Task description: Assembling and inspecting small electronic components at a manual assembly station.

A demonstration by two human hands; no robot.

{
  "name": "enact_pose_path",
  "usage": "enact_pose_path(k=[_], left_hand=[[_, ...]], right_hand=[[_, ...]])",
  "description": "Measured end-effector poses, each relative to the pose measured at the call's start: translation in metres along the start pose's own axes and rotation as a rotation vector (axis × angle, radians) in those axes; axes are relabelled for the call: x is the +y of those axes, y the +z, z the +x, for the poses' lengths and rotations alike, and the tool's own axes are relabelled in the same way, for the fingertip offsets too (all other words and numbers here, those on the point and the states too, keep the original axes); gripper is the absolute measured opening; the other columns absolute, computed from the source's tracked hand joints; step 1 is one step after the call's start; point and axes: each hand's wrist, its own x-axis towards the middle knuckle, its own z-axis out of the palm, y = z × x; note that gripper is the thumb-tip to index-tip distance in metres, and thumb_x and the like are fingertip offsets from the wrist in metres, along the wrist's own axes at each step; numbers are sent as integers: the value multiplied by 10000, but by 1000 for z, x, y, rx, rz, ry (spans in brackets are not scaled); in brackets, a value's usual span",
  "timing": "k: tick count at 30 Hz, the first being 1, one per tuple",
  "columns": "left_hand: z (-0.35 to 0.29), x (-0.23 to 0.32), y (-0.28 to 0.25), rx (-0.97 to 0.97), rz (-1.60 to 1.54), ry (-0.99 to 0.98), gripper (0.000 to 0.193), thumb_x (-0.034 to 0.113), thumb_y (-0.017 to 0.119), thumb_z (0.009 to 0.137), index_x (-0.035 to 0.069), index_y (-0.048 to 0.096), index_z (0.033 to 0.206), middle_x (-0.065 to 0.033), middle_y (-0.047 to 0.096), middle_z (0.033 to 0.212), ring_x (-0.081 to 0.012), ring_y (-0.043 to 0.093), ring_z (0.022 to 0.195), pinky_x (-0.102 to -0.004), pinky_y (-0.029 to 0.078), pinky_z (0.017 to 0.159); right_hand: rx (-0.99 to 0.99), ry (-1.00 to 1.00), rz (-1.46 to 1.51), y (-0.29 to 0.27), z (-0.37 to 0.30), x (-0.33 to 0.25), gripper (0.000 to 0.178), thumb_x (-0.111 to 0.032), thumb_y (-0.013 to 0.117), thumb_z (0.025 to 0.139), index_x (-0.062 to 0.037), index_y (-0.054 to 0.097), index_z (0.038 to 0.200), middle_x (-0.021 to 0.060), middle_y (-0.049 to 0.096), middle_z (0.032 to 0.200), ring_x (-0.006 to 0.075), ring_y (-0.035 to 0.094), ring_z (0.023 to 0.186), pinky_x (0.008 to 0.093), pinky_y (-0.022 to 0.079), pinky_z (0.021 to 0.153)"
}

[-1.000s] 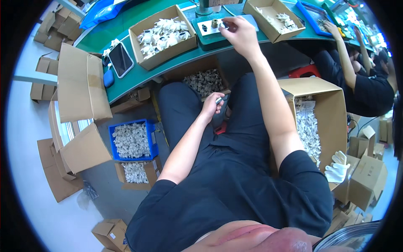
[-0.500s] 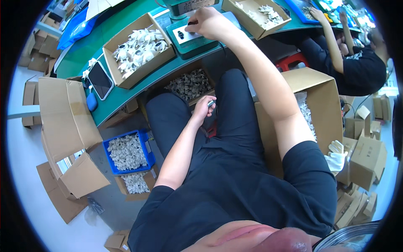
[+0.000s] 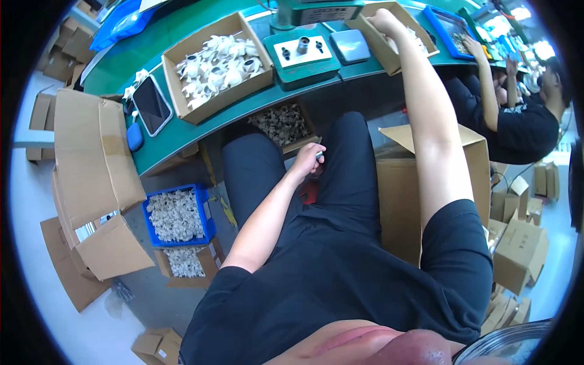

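My left hand (image 3: 307, 160) rests in my lap between my thighs, fingers closed around a small grey metal part (image 3: 319, 156). My right hand (image 3: 383, 19) is stretched out over the cardboard box (image 3: 372, 38) at the right of the green bench (image 3: 201, 131), fingers curled down into it; what it holds is hidden. Between the boxes stands a green press fixture (image 3: 302, 58) with a white plate and a grey cylinder on top. A larger cardboard box (image 3: 210, 97) of white plastic parts sits at the left of it.
A box of small parts (image 3: 281, 123) sits under the bench by my knees. A blue crate (image 3: 176, 214) of white pieces stands on the floor at my left, with open cartons (image 3: 91, 158) around. A phone (image 3: 151, 104) lies on the bench. Another person (image 3: 517, 115) works at the right.
My right hand has moved from the green fixture rightward into the right-hand cardboard box. My left hand stays in my lap, and the view has shifted slightly.
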Motion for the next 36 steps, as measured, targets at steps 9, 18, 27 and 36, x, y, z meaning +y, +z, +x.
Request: enact_pose_path(k=[9, 18, 27, 36], left_hand=[[11, 4, -9, 15, 3, 0, 270, 331, 568, 963, 87, 637, 1057, -6, 631, 744, -79, 485, 527, -247, 374, 438], [-4, -3, -19, 48, 1, 20, 249, 310, 575, 950, 94, 643, 1050, 2, 629, 740, -79, 475, 526, -252, 366, 437], [-11, -6, -14, 23, -13, 18, 238, 287, 569, 951, 94, 644, 1066, -7, 616, 774, -79, 454, 524, -247, 336, 431], [-13, -4, -12, 10, -28, 17, 229, 272, 555, 963, 93, 649, 1072, -8, 613, 784, -78, 451, 524, -246, 334, 430]], right_hand=[[89, -285, 24, 1, 12, 14, 311, -269, 705, 960, 6, 746, 1097, 136, 742, 938, 230, 716, 840, 357, 572, 748], [158, -373, 595, -51, -56, -12, 345, -260, 751, 938, 29, 730, 1126, 108, 751, 1077, 164, 722, 880, 310, 576, 818], [-336, -425, 1007, -13, -159, -117, 408, -329, 818, 893, -21, 745, 1152, 119, 726, 1130, 188, 707, 999, 295, 610, 815], [-423, -330, 706, -16, -147, -128, 575, -515, 826, 833, -46, 749, 1156, 138, 693, 1127, 181, 680, 998, 255, 591, 775]])
